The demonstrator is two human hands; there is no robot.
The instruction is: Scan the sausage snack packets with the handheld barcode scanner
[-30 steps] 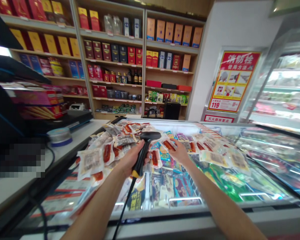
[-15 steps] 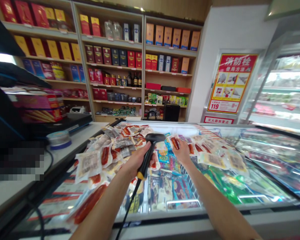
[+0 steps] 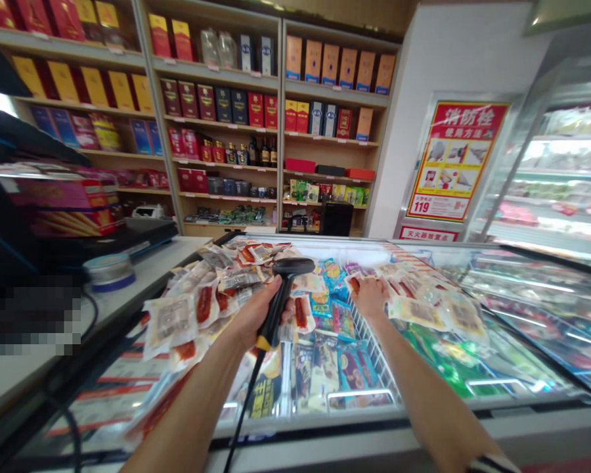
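My left hand (image 3: 260, 312) is wrapped round the handle of a black barcode scanner (image 3: 279, 299) with a yellow ring near its base. Its head points to the right, over the freezer. In my right hand (image 3: 370, 297) is a clear packet of sausage (image 3: 355, 285), gripped by its right side at the left end of the right-hand row of packets. A loose sausage packet (image 3: 303, 314) lies just right of the scanner handle. To the left, a heap of vacuum-packed meats (image 3: 207, 305) spreads over the glass top. More packets (image 3: 416, 312) lie to the right of my right hand.
Under the glass of the chest freezer (image 3: 295, 426) are bagged frozen goods and a white wire basket (image 3: 374, 348). The scanner's cable (image 3: 246, 407) runs down toward me. A counter at left carries a round tin (image 3: 109, 272) and stacked boxes (image 3: 71, 207). Shelves of boxed bottles stand behind.
My right hand has moved slightly right and down with the sausage packet, to the right-hand row. My left hand has shifted the scanner a little left, uncovering the loose packet beside it.
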